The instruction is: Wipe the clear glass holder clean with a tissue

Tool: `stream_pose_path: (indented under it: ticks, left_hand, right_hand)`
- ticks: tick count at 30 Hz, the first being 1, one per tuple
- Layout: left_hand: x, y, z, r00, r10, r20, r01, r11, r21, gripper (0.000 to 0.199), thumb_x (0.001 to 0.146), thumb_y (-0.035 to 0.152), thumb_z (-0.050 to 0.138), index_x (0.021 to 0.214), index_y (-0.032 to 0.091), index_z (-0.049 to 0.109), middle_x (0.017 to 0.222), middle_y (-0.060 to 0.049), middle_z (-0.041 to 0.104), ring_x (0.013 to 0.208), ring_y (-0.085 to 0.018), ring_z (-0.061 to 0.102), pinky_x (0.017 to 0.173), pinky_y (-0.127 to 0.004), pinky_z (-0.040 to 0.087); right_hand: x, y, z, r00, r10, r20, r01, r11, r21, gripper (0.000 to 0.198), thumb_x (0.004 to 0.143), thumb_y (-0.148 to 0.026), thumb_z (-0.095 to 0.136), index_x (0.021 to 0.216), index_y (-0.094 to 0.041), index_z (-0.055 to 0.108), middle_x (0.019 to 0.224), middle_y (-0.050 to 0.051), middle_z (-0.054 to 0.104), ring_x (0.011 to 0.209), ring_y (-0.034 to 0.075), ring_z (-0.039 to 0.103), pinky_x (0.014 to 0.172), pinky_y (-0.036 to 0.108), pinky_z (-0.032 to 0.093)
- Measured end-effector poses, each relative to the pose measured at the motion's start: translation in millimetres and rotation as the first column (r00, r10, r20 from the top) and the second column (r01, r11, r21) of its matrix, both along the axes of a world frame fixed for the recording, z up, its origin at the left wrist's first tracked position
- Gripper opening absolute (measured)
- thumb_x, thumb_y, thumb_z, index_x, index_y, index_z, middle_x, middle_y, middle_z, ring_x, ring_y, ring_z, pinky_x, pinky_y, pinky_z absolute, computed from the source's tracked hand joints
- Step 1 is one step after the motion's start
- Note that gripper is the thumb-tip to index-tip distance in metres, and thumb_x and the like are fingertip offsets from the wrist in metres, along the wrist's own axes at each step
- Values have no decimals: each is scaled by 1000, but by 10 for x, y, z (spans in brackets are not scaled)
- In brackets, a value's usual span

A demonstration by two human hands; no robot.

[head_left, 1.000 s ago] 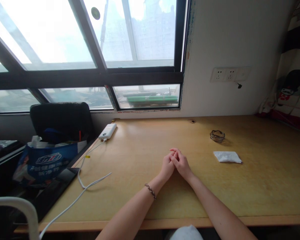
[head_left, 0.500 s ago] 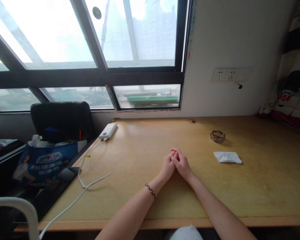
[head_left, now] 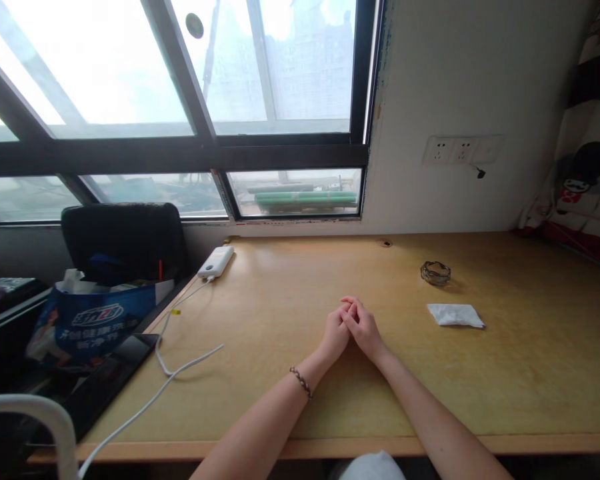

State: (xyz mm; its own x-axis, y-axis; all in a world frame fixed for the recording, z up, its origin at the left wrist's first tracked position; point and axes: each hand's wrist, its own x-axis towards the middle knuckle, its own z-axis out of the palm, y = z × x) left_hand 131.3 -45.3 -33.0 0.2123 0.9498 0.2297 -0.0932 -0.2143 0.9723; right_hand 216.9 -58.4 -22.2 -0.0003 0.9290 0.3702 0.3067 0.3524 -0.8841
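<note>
My left hand (head_left: pixel 334 333) and my right hand (head_left: pixel 366 330) are clasped together on the wooden desk (head_left: pixel 260 313), fingers closed and overlapping. No object shows in either one, though the palms are hidden. A braided bracelet (head_left: pixel 301 382) circles my left wrist. To the right of my hands lies a folded white tissue packet (head_left: pixel 456 315). Behind the packet sits a dark openwork ring-shaped band (head_left: pixel 435 273), apart from my hands.
A white power bank (head_left: pixel 216 262) lies at the desk's left edge, its white cable (head_left: pixel 190 365) looping toward the front. Left of the desk are a blue bag (head_left: pixel 97 323) and a black chair (head_left: pixel 125 233). Wall sockets (head_left: pixel 463 150) are at the back right.
</note>
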Motion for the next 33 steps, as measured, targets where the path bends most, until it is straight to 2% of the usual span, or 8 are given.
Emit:
stream_pose_path:
  ticks: [6, 33]
  left_hand:
    - [12, 13, -24, 1000, 6, 2, -6, 1000, 11, 31, 78, 41, 43, 70, 12, 51, 63, 0, 48, 59, -10, 42, 56, -21, 34]
    - [9, -7, 15, 1000, -2, 9, 2, 1000, -14, 34, 77, 44, 45, 71, 11, 53, 64, -2, 50, 60, -11, 44, 56, -21, 36]
  right_hand:
    - [1, 4, -9, 1000, 4, 2, -4, 1000, 2, 27, 77, -30, 46, 101, -19, 51, 93, 3, 59, 84, 16, 56, 78, 27, 43]
    - [-2, 3, 9, 1000, -6, 12, 5, 1000, 2, 27, 76, -30, 45, 100, -20, 52, 92, 3, 59, 83, 17, 56, 77, 28, 43]
